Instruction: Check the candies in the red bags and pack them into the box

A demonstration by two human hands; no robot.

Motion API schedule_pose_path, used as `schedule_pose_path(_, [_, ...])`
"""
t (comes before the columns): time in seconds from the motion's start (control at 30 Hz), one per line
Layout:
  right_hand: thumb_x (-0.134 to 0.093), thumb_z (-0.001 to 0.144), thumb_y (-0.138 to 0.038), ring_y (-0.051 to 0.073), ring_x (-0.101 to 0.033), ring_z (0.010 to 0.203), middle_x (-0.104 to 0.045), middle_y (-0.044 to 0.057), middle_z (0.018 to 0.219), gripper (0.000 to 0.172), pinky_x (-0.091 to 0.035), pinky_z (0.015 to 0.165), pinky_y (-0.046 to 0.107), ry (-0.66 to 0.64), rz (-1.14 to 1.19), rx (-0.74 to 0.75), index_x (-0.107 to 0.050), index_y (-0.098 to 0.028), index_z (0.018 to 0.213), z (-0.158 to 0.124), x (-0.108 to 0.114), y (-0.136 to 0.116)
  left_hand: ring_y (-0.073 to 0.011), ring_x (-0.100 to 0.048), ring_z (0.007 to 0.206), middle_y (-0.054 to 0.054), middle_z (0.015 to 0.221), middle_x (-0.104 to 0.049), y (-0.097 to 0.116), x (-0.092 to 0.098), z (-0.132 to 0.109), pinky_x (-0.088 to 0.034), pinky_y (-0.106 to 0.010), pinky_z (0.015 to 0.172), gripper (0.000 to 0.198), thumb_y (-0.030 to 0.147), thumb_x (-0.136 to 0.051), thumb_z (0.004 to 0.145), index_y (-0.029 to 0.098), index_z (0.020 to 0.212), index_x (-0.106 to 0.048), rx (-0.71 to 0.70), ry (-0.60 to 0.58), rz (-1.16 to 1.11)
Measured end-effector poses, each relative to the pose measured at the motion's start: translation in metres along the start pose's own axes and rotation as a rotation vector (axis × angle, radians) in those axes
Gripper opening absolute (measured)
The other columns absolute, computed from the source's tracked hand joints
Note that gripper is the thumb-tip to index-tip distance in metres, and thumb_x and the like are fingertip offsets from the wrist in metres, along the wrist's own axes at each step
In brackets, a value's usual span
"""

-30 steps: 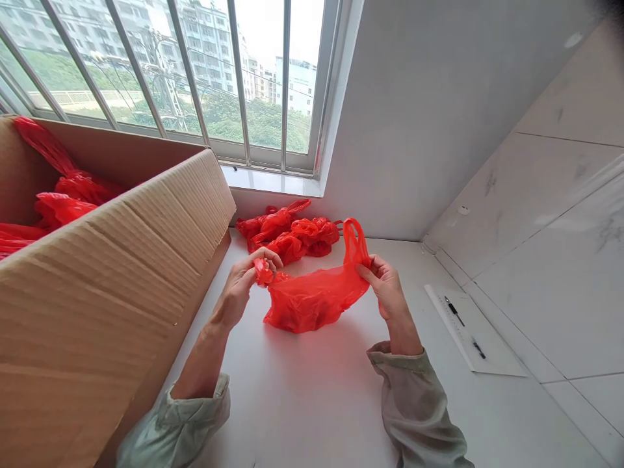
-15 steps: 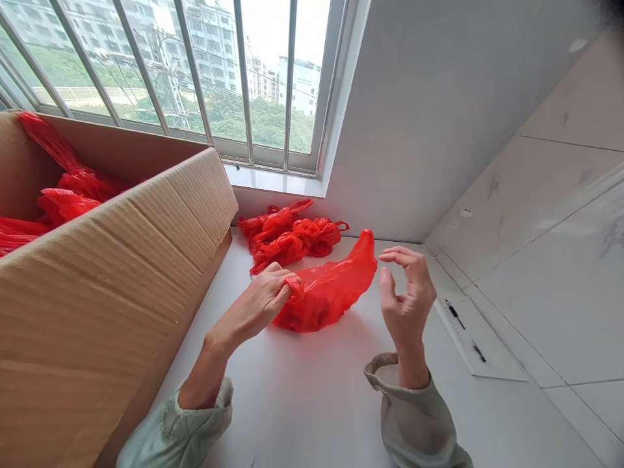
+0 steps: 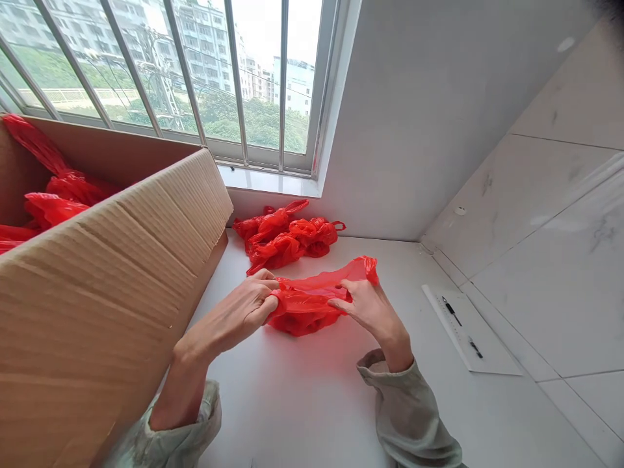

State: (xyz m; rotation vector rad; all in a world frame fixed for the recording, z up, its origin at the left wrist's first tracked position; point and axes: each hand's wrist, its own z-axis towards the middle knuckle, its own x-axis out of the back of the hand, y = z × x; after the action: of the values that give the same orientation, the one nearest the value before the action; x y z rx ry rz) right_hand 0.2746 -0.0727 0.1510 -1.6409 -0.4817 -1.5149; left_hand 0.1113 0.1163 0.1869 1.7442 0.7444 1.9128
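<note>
A thin red plastic bag rests on the white table in front of me, its mouth stretched sideways between my hands. My left hand is closed on the left side of the mouth, gathered film between thumb and fingers. At the right side, my right hand grips the bag's edge between thumb and forefinger, which point left. The right handle loop rises behind that hand. Dark shapes in the bag are too veiled to name.
Several knotted red bags lie by the wall beyond. A large cardboard box with red bags inside stands at the left, beneath a barred window. To the right, two pens lie on a white sheet.
My right hand has moved left and down from beside the bag and taken its right edge. The mouth is now spread, and the raised right handle sits lower.
</note>
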Motion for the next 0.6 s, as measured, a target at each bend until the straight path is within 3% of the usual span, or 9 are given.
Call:
schedule_pose_path(0.07, [-0.071,0.078,-0.042,0.022,-0.057,0.078,-0.063,0.005,0.086,0.027,-0.041,0.069,0.033,-0.071,0.043,-0.048,-0.064,-0.021,0.094,-0.006,0.002,-0.003,-0.0206,-0.044,0.076,0.000,0.065,-0.042,-0.004,0.003,-0.003,-0.036,-0.032,0.069,0.028,0.021,-0.036,0.087,0.020,0.061,-0.027,0.020,-0.008,0.063])
schedule_pose_path(0.17, [-0.084,0.060,-0.031,0.026,-0.056,0.096,-0.058,0.010,0.112,0.057,-0.044,0.077,0.033,-0.156,0.095,-0.009,-0.061,-0.021,0.111,-0.012,-0.002,-0.013,-0.0186,-0.046,0.072,0.001,0.071,-0.050,-0.005,0.005,-0.010,-0.036,-0.031,0.070,0.014,0.012,-0.042,0.079,0.021,0.068,-0.039,-0.014,-0.011,0.138])
schedule_pose_path(0.23, [-0.087,0.055,-0.030,0.028,-0.055,0.103,-0.054,0.011,0.118,0.069,-0.045,0.080,0.034,-0.215,0.110,0.025,-0.059,-0.021,0.117,-0.012,-0.006,-0.020,-0.0180,-0.048,0.075,0.001,0.082,-0.055,0.000,0.004,-0.016,-0.037,-0.030,0.071,0.019,0.006,-0.040,0.076,0.022,0.083,-0.047,-0.070,0.043,0.150])
schedule_pose_path(0.33, [-0.087,0.057,-0.035,0.032,-0.049,0.114,-0.053,0.014,0.120,0.072,-0.043,0.091,0.041,-0.276,0.063,0.016,-0.059,-0.018,0.120,-0.012,-0.010,-0.027,-0.0189,-0.051,0.082,-0.001,0.092,-0.059,0.017,-0.002,-0.018,-0.039,-0.030,0.072,0.033,0.000,-0.033,0.078,0.022,0.097,-0.049,-0.171,0.125,0.183])
schedule_pose_path(0.43, [-0.084,0.063,-0.040,0.034,-0.046,0.120,-0.056,0.013,0.117,0.063,-0.041,0.096,0.045,-0.295,0.032,0.015,-0.062,-0.018,0.117,-0.012,-0.011,-0.030,-0.0209,-0.052,0.090,-0.003,0.093,-0.060,0.034,-0.020,-0.009,-0.041,-0.031,0.075,0.040,-0.004,-0.030,0.081,0.022,0.100,-0.053,-0.268,0.049,0.214])
schedule_pose_path(0.6, [-0.083,0.065,-0.039,0.033,-0.050,0.113,-0.059,0.012,0.115,0.061,-0.043,0.091,0.044,-0.236,0.029,0.060,-0.062,-0.019,0.119,-0.014,-0.012,-0.030,-0.0271,-0.051,0.094,-0.007,0.084,-0.061,0.030,-0.058,0.018,-0.042,-0.037,0.078,0.024,0.003,-0.041,0.088,0.019,0.087,-0.059,-0.211,0.030,0.378])
